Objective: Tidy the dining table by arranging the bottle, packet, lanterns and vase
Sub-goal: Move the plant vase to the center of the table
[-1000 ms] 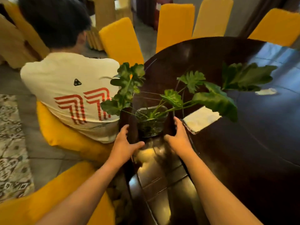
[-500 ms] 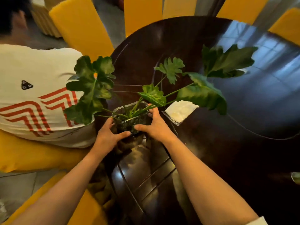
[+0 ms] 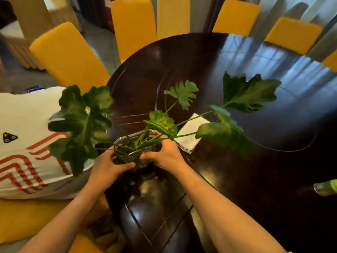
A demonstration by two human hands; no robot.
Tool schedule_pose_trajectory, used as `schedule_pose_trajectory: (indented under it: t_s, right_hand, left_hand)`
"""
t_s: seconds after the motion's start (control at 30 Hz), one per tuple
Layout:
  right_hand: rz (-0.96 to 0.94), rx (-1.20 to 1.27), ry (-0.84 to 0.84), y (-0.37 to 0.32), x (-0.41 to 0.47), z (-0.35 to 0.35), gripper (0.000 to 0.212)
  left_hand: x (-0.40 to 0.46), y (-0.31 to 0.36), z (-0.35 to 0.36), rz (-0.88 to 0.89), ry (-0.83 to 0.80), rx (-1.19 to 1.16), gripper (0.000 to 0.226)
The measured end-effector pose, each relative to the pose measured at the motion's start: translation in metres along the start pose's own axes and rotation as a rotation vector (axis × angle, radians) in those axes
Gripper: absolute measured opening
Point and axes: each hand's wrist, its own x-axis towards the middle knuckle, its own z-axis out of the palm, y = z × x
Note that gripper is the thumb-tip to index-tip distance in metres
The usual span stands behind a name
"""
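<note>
Near the left edge of a dark, glossy round worktop [image 3: 228, 66], both hands wrapped around a clear glass vase [image 3: 135, 152]. Left hand [image 3: 107, 167] clamped on the near-left side, fingers [image 3: 125, 166] curled under the wall; right hand [image 3: 167, 156] gripping the right side, thumb across the front. Vase seemingly at the worktop's rim, though lifted or resting cannot be told. Green stems fanning out from the mouth, broad lobed leaves [image 3: 246, 94] spread wide over the wood and out past the edge to the left. Just beside the right hand, flat on the worktop and partly under a leaf, a white packet [image 3: 189, 136]. Far right edge, a blurred green-and-clear object [image 3: 328, 188], too cut off to name. Window light mirrored in pale blue streaks across the far polish. Around the rim, yellow-covered chairs [image 3: 67, 53] in a ring. On the left, close against the worktop, a seated person's back in a white shirt [image 3: 23, 143] with red stripes. Grey floor beyond.
</note>
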Motion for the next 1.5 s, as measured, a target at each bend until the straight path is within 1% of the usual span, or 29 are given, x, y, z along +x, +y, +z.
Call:
schedule_pose_trajectory:
  t_s: [0.03, 0.1, 0.2, 0.3, 0.37, 0.47, 0.63, 0.77, 0.87, 0.97, 1.07, 1.13, 1.23, 1.33, 1.5]
  right_hand:
    - [-0.01, 0.017, 0.031, -0.006, -0.001, -0.006, 0.062]
    - [-0.038, 0.029, 0.085, -0.019, -0.005, -0.022, 0.065]
    - [-0.076, 0.082, 0.15, -0.034, -0.01, -0.058, 0.067]
    - [-0.099, 0.074, 0.233, -0.046, -0.017, -0.108, 0.069]
    - [-0.12, 0.077, 0.286, -0.05, -0.02, -0.142, 0.067]
    - [-0.122, 0.092, 0.357, -0.052, -0.024, -0.192, 0.066]
    - [-0.084, 0.082, 0.49, -0.035, -0.022, -0.288, 0.062]
    - [-0.04, 0.03, 0.553, -0.009, -0.015, -0.355, 0.054]
    - [0.005, 0.031, 0.626, 0.026, 0.0, -0.403, 0.046]
    - [0.039, -0.006, 0.67, 0.057, 0.014, -0.433, 0.051]
    - [0.045, -0.008, 0.692, 0.091, 0.031, -0.455, 0.046]
    - [0.059, -0.027, 0.699, 0.112, 0.045, -0.47, 0.045]
    - [0.057, -0.048, 0.703, 0.134, 0.064, -0.486, 0.045]
    - [0.067, -0.072, 0.72, 0.154, 0.084, -0.498, 0.048]
    - [0.042, -0.07, 0.781, 0.168, 0.101, -0.509, 0.043]
  left_hand:
    - [0.002, 0.012, -0.003, 0.027, 0.002, 0.017, 0.051]
    - [0.01, 0.038, -0.005, 0.063, -0.017, 0.02, 0.05]
    - [0.021, 0.083, 0.0, 0.074, -0.115, -0.034, 0.061]
    - [0.035, 0.132, 0.019, 0.197, -0.182, -0.013, 0.074]
    - [0.043, 0.162, 0.036, 0.271, -0.222, 0.021, 0.074]
    - [0.056, 0.205, 0.072, 0.298, -0.298, 0.002, 0.072]
    - [0.079, 0.271, 0.16, 0.348, -0.382, -0.142, 0.067]
    - [0.099, 0.308, 0.233, 0.32, -0.415, -0.267, 0.066]
    - [0.123, 0.326, 0.291, 0.349, -0.466, -0.293, 0.062]
    - [0.146, 0.333, 0.333, 0.325, -0.503, -0.269, 0.062]
    - [0.17, 0.332, 0.372, 0.309, -0.547, -0.226, 0.067]
    - [0.191, 0.327, 0.401, 0.305, -0.559, -0.207, 0.06]
    - [0.213, 0.326, 0.427, 0.312, -0.569, -0.189, 0.052]
    - [0.232, 0.327, 0.448, 0.324, -0.583, -0.181, 0.053]
    - [0.254, 0.331, 0.469, 0.325, -0.629, -0.187, 0.057]
